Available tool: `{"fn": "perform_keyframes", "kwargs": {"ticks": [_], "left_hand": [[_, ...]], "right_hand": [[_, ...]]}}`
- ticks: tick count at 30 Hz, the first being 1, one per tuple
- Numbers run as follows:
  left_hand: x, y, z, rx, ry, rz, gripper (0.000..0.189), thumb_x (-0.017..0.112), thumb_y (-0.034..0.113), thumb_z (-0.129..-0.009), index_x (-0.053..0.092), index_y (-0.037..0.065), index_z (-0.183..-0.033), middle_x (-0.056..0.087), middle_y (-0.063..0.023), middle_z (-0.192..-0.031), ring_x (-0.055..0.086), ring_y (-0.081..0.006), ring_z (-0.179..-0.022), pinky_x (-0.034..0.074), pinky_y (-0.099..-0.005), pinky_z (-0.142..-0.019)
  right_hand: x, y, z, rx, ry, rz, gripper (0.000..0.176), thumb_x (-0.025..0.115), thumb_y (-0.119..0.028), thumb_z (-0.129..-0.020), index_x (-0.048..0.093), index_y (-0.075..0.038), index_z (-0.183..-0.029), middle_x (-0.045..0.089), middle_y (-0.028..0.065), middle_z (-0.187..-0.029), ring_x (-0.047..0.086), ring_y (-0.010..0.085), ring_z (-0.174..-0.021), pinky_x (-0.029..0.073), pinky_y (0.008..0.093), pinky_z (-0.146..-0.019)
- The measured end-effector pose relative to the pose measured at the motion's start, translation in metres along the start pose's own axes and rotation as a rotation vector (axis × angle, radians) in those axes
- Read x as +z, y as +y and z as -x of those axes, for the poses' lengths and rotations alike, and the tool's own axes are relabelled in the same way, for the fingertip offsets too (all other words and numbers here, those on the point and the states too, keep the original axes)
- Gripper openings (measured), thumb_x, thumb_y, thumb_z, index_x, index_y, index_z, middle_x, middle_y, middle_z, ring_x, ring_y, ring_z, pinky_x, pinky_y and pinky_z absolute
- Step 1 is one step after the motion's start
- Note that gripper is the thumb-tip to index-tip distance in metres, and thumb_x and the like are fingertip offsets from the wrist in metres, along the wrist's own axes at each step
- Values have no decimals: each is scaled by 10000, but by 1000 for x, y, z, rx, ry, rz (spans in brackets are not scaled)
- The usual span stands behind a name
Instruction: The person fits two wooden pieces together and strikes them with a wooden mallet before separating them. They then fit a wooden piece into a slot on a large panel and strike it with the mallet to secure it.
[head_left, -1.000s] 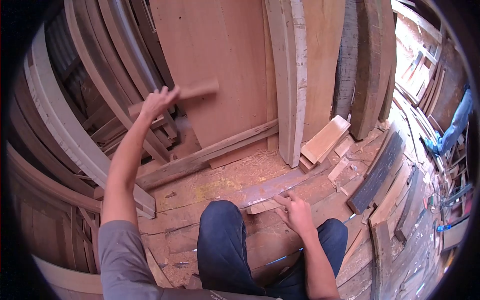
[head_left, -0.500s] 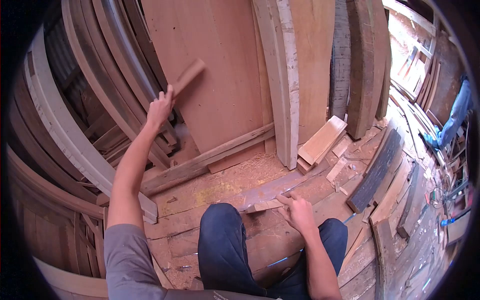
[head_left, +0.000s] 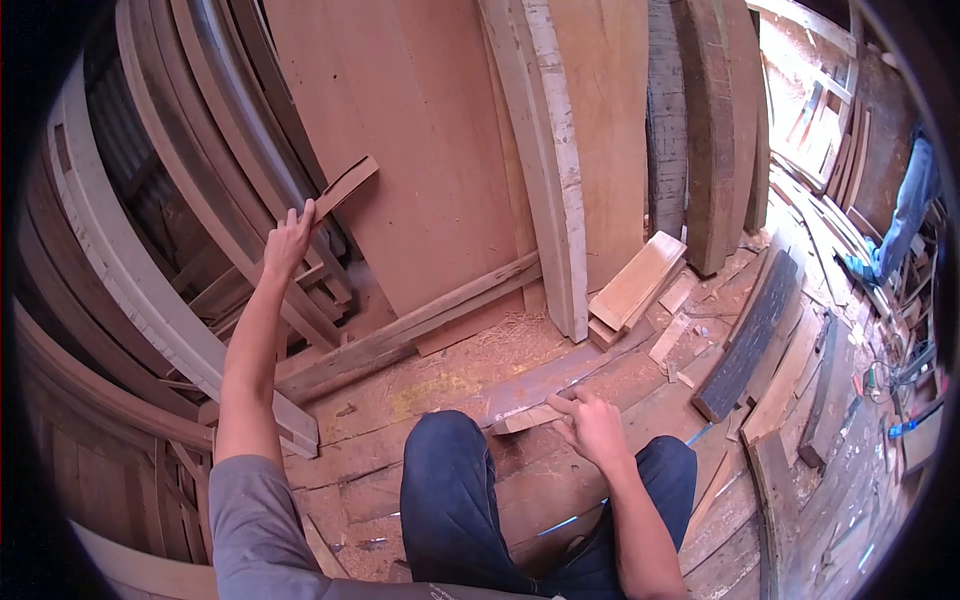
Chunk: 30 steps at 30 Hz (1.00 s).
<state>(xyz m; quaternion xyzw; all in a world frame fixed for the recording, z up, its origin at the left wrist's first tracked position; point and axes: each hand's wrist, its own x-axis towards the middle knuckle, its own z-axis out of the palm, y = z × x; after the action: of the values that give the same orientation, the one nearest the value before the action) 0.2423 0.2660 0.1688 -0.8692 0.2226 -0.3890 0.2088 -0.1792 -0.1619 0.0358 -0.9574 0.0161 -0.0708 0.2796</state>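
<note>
My left hand (head_left: 290, 242) is stretched out to the left, closed around one end of a short wooden board (head_left: 347, 190). The board's free end tilts up in front of a tall reddish plywood panel (head_left: 430, 130). Low between my knees, my right hand (head_left: 592, 428) has its thumb and fingers closed on a small wood block (head_left: 528, 419). That block has a pale cut face and points left, close over the plank floor (head_left: 400, 430).
Long beams (head_left: 190, 150) lean at the left, and a thick post (head_left: 545, 180) stands ahead. Stacked short boards (head_left: 640, 282) and a dark plank (head_left: 745, 340) lie to the right, among wood scraps. At far right is a person's blue trouser leg (head_left: 908, 205).
My left hand has moved left and down with the short board, which now shows more of its edge. My right hand stays in nearly the same place, with the block turned slightly.
</note>
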Motion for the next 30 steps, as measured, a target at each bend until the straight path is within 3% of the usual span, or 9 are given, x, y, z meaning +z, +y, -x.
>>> {"fn": "perform_keyframes", "kwargs": {"ticks": [10, 15, 19, 21, 25, 30], "left_hand": [[-11, 24, 1, -41, -21, -65, 440, 516, 297, -1002, 389, 130, -1388, 602, -153, -913, 692, -348, -711, 581, -423, -538], [1, -2, 25, 15, -71, 13, 495, 532, 328, -996, 364, 151, -1427, 591, -184, -970, 694, -368, -781, 586, -440, -560], [4, 1, 23, 31, -68, -22, 518, 546, 381, -986, 369, 162, -1421, 592, -172, -954, 689, -358, -714, 581, -422, -543], [-2, 18, -4, 85, 105, 27, 482, 541, 317, -988, 379, 160, -1413, 604, -157, -924, 689, -337, -682, 577, -405, -525], [-16, 82, -62, 50, 31, -72, 471, 522, 145, -950, 391, 141, -1402, 626, -138, -873, 706, -306, -640, 571, -367, -483], [-9, 105, -54, 99, 45, -74, 493, 539, 169, -949, 379, 144, -1414, 618, -129, -874, 702, -286, -638, 571, -337, -484]], "right_hand": [[7, -8, -7, -49, 39, -3, 364, 775, -302, -790, 727, -185, -1131, 674, 129, -1045, 684, 354, -896, 561, 457, -764], [3, -16, -4, -32, 8, 22, 365, 778, -275, -784, 726, -188, -1135, 664, 125, -1052, 685, 352, -899, 564, 453, -759], [7, -15, -1, -43, -4, 47, 379, 781, -272, -779, 723, -189, -1143, 660, 124, -1058, 684, 349, -911, 564, 453, -771], [6, -20, -2, -32, -21, 49, 383, 782, -268, -777, 722, -193, -1147, 660, 124, -1055, 684, 346, -920, 562, 455, -778], [9, -22, -3, -65, -42, 81, 412, 764, -265, -813, 698, -245, -1220, 641, 128, -1076, 692, 338, -913, 561, 468, -777], [8, -17, -4, -53, -23, 43, 406, 758, -266, -821, 695, -240, -1221, 640, 130, -1070, 689, 338, -920, 564, 460, -772]]}}
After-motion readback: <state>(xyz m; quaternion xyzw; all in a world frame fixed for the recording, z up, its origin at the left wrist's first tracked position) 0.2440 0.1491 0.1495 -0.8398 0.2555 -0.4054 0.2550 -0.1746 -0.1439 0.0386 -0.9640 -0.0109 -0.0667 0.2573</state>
